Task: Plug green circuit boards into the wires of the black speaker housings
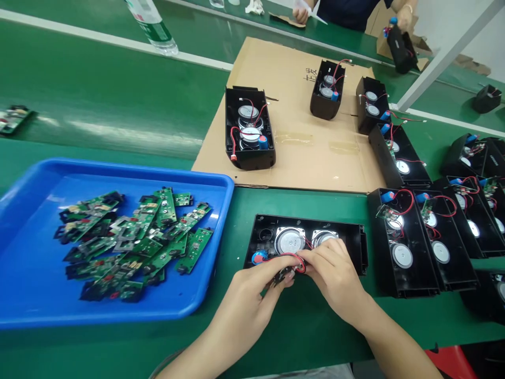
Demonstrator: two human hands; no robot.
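A black speaker housing (272, 223) lies lengthwise in front of me, with two round speaker drivers (290, 241) and a blue cylindrical battery (259, 257) inside. Over its near edge, my left hand (258, 287) grips a small circuit board (279, 276), mostly covered by the fingers. My right hand (335, 268) meets it there, thumb and forefinger pinched at the red and black wires (302, 263). Whatever connector end sits between those fingertips is hidden. To the left, a blue tray (221, 210) carries a heap of green circuit boards (130, 237).
Several black speaker housings (402, 279) stand close together on the right. More housings (250, 158) rest on a cardboard sheet (303, 163) ahead. A water bottle (155, 29) stands at the back left. Across the bench a co-worker's hand (405, 18) holds another housing (400, 50).
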